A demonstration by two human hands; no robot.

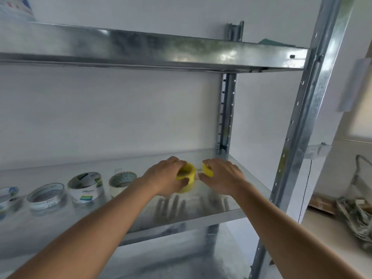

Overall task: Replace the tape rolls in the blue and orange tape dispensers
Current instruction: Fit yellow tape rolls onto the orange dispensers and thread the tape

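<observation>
A yellow tape roll is gripped by the left hand on the metal shelf; at its 3 o'clock, a yellow piece is pinched by the right hand. Four tape rolls are ranged toward 9 o'clock.

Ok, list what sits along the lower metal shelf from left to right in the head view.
Blue-labelled tape roll → silver tape roll → green-labelled tape roll → cream tape roll → left hand on the yellow tape roll → right hand holding a yellow piece.
</observation>
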